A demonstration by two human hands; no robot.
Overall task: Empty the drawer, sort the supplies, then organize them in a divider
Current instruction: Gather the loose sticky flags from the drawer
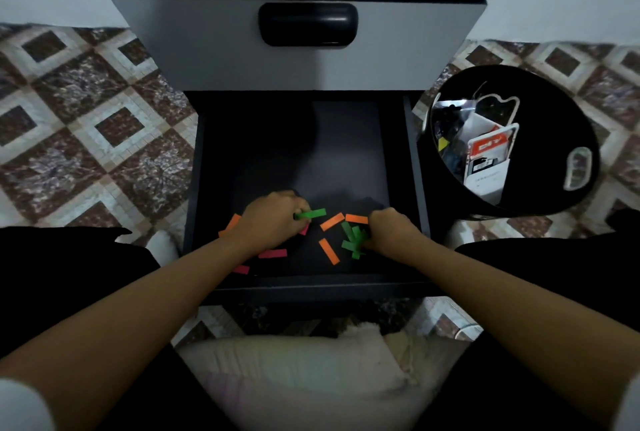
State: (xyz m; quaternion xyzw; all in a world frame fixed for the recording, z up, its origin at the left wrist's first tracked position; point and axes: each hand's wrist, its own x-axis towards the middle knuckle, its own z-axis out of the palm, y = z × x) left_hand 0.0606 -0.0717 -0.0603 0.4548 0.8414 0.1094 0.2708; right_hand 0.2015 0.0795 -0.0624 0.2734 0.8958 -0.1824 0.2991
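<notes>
**Clearing the drawer (pixel 414 171).** Our left hand (pixel 273 223) pinches a single green strip (pixel 313 213) by one end. Our right hand (pixel 391 233) curls round a bunch of green strips (pixel 353 240). Orange strips (pixel 331 221) lie between the two grips, and pink strips (pixel 273 253) lie beside the left wrist. We judge it best to gather by colour, sliding each flat strip into the pinch rather than clawing at it. A black bucket (pixel 571 108) of packets stands outboard of the right grip on patterned floor tiles (pixel 86 101). The grey cabinet (pixel 207 32) rises beyond both hands.
</notes>
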